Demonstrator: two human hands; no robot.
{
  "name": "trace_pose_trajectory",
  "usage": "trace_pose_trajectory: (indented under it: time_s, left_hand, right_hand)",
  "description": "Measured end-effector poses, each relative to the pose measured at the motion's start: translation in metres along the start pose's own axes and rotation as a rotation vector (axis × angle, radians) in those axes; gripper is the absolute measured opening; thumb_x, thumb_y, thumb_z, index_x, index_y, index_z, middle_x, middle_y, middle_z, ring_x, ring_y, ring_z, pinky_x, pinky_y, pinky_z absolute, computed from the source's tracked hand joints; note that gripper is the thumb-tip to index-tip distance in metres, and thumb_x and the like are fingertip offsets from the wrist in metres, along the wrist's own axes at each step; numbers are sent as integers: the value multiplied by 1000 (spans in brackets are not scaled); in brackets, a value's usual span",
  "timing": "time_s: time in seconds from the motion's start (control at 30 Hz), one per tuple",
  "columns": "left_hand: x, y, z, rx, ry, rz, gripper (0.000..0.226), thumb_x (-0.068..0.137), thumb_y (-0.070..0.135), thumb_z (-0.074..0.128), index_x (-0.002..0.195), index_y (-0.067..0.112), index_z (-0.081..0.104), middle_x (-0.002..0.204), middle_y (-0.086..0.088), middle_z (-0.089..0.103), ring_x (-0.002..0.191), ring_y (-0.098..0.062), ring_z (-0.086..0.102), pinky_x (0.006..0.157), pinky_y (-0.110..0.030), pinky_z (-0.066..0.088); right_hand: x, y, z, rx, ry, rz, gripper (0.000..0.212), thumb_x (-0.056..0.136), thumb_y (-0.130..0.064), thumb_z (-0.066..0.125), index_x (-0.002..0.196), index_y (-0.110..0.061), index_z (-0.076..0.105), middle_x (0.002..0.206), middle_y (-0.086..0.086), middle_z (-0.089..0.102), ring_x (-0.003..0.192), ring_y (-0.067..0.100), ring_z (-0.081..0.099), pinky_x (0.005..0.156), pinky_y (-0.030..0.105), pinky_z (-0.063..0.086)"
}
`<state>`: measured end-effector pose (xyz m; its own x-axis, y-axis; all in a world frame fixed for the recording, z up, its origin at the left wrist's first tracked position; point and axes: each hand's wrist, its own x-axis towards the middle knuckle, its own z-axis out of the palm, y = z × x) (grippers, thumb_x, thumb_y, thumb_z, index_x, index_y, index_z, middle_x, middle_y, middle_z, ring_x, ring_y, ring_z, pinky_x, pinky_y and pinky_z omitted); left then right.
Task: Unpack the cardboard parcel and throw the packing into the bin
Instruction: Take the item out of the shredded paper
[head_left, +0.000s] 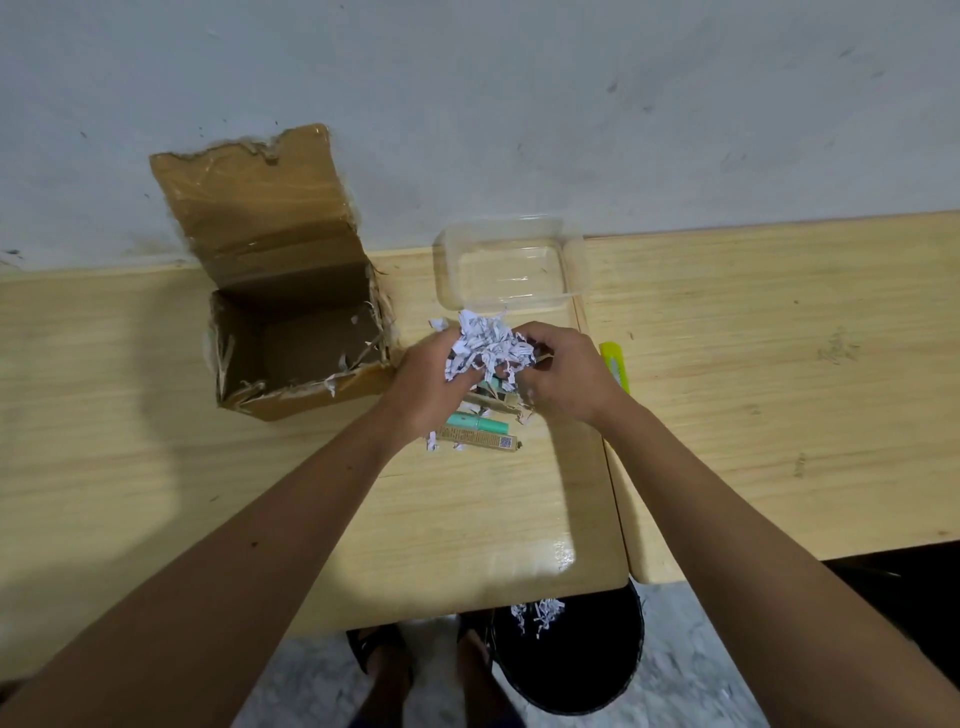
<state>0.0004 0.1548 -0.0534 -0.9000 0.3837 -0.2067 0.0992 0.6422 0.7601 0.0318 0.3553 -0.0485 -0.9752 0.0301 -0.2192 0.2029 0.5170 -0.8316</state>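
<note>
The cardboard parcel (291, 332) stands open on the table at the left, its flap up against the wall, its inside looking bare apart from a few shreds. My left hand (428, 384) and my right hand (566, 374) meet just right of it, both closed around a clump of white shredded paper (488, 345). Under the hands lie the unpacked goods: a teal tube (480, 422) and slim tan boxes (478, 441), with stray shreds around them. The black bin (576, 660) sits on the floor below the table edge, some shredded paper in it.
A clear plastic tray (511, 265) lies behind the hands near the wall. A yellow-green utility knife (615, 366) rests just right of my right hand. A second table (779, 374) adjoins on the right. My feet in sandals (379, 654) stand beside the bin.
</note>
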Motion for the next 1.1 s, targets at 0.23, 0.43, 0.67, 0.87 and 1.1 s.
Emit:
trace_pose_trajectory:
  time_s: [0.23, 0.43, 0.67, 0.87, 1.1]
  left_hand:
    - [1, 2, -2, 25, -2, -34, 43, 98, 16, 69, 139, 7, 59, 120, -2, 70, 99, -10, 61, 78, -13, 40]
    - [-1, -3, -3, 0, -19, -8, 41, 97, 18, 70, 136, 9, 60, 121, -2, 70, 102, -13, 64, 89, -29, 50]
    - [0, -11, -4, 2, -56, -55, 60, 95, 24, 73, 149, 11, 51, 137, -7, 66, 122, -23, 64, 104, -39, 51]
    - [3, -19, -3, -35, -75, -84, 71, 90, 37, 72, 152, 14, 47, 141, -7, 64, 127, -24, 63, 108, -48, 50]
    - [1, -18, -4, -62, -82, -62, 53, 91, 23, 75, 140, 13, 57, 116, -7, 73, 103, -24, 71, 92, -47, 57]
  right_hand:
    - [-7, 1, -4, 17, 65, 8, 39, 78, -1, 82, 114, -12, 73, 100, -5, 69, 81, -13, 63, 73, 6, 47]
    - [-26, -1, -8, -25, 110, -53, 48, 77, -12, 87, 121, -25, 72, 120, -3, 71, 110, 18, 64, 96, 35, 54]
    - [-62, -9, -2, -32, 292, -282, 30, 79, -3, 79, 105, -17, 73, 104, 0, 65, 87, 15, 61, 73, 24, 48]
    - [-79, 7, 36, -179, 31, -298, 29, 83, -22, 82, 111, -14, 77, 106, -4, 70, 89, 8, 64, 80, 28, 56]
    - [-76, 5, 48, -455, 56, -339, 34, 79, -22, 83, 110, -9, 77, 105, 5, 69, 91, 26, 69, 71, 33, 60]
